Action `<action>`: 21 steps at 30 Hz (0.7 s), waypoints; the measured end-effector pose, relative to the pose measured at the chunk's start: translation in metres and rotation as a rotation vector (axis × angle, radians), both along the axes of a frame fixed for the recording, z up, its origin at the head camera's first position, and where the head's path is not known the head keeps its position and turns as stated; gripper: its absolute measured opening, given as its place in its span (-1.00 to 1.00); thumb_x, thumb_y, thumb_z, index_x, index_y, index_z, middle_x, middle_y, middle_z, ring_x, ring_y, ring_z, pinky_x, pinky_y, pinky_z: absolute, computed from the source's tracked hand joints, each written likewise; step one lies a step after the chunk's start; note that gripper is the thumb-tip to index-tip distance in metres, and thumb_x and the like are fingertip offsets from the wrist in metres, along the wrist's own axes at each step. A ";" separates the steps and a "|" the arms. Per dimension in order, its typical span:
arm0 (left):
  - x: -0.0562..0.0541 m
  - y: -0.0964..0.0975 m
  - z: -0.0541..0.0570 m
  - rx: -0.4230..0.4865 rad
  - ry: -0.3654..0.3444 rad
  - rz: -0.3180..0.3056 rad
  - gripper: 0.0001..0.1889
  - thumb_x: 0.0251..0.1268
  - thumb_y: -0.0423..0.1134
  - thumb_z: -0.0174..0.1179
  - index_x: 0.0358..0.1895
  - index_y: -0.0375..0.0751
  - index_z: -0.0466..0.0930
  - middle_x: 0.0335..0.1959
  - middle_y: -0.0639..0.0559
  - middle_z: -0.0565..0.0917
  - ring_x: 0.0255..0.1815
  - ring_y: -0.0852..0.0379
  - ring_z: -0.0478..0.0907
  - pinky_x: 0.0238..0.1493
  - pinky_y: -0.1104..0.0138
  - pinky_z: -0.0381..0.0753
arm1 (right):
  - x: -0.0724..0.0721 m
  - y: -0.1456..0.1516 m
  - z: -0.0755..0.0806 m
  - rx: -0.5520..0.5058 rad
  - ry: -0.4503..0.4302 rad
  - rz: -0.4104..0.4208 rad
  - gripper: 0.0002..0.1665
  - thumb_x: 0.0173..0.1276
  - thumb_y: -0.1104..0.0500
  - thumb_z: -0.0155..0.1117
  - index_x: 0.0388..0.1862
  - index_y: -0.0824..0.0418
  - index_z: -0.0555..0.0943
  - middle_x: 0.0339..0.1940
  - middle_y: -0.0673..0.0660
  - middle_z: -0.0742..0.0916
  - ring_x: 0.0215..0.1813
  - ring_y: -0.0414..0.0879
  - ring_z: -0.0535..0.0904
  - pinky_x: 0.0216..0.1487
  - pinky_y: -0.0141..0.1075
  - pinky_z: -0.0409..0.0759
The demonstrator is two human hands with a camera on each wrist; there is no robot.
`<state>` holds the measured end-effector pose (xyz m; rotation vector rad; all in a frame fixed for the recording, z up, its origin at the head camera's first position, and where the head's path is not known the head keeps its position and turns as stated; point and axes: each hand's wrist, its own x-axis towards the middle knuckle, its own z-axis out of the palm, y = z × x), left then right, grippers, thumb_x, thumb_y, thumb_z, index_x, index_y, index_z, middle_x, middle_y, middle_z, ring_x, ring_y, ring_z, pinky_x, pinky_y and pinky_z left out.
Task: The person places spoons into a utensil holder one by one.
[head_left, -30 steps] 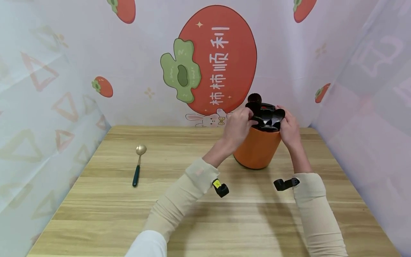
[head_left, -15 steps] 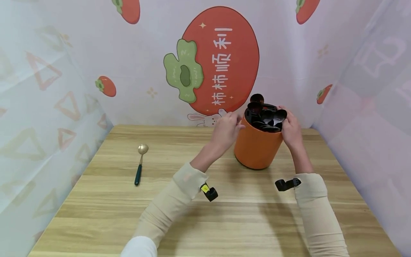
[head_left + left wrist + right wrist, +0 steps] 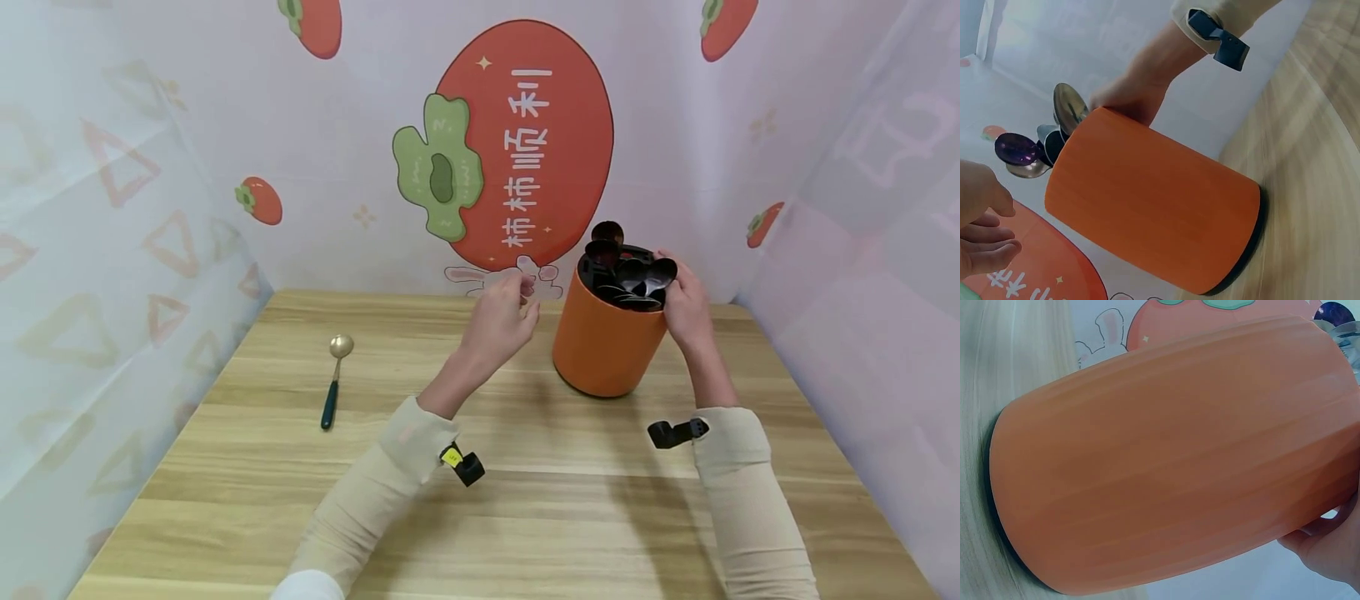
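An orange utensil holder (image 3: 606, 352) with a black base stands on the table at the back right. Spoons with dark, shiny bowls (image 3: 632, 275) stick up from its black top; their handles are hidden inside. My right hand (image 3: 687, 310) grips the holder at its right upper rim, with part of the hand behind it. To the left of the holder, my left hand (image 3: 498, 323) is raised in the air, fingers loosely bent and holding nothing. In the left wrist view those left fingers (image 3: 988, 234) are apart from the spoon bowls (image 3: 1017, 150).
A spoon (image 3: 333, 393) with a dark green handle and a gold-coloured bowl lies on the wooden table (image 3: 480, 533) at the left. Behind the table hangs a printed backdrop (image 3: 337, 125), and similar sheets close off both sides.
My left hand has come away from the spoons in the holder and moved left, with nothing in it. My right hand stays at the rim. The head view has shifted slightly.
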<state>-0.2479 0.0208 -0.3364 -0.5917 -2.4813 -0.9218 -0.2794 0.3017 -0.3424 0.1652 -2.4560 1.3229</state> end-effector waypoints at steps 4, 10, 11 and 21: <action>0.006 -0.011 -0.005 0.015 -0.026 0.022 -0.77 0.29 -0.34 0.29 -0.04 -0.32 0.57 -0.18 -0.16 0.70 -0.17 -0.01 0.69 -0.06 0.24 0.71 | 0.001 0.000 0.000 0.004 0.005 -0.004 -0.41 0.62 0.11 -0.32 0.45 0.36 0.35 0.54 0.25 0.38 0.61 0.17 0.14 0.61 0.07 0.05; 0.015 -0.028 -0.014 0.013 -0.029 0.058 -0.78 0.27 -0.36 0.29 -0.06 -0.35 0.59 -0.19 -0.17 0.72 -0.18 0.00 0.69 -0.12 0.26 0.73 | 0.001 0.001 0.000 0.013 0.009 -0.016 -0.42 0.60 0.13 -0.31 0.44 0.36 0.37 0.53 0.24 0.39 0.60 0.18 0.16 0.60 0.08 0.06; 0.016 -0.031 -0.015 0.017 -0.029 0.060 -0.78 0.27 -0.37 0.29 -0.06 -0.36 0.59 -0.19 -0.18 0.72 -0.18 0.00 0.70 -0.13 0.26 0.73 | 0.001 0.001 0.000 0.015 0.011 -0.017 -0.42 0.60 0.13 -0.31 0.44 0.36 0.38 0.53 0.24 0.40 0.60 0.18 0.17 0.60 0.08 0.07; 0.026 -0.062 -0.032 0.050 -0.061 0.114 -0.76 0.23 -0.43 0.25 -0.05 -0.41 0.59 -0.24 -0.18 0.73 -0.22 -0.02 0.71 -0.17 0.20 0.71 | 0.000 -0.001 -0.001 0.002 0.021 -0.011 -0.41 0.62 0.09 -0.29 0.43 0.39 0.37 0.53 0.26 0.39 0.59 0.20 0.18 0.60 0.08 0.07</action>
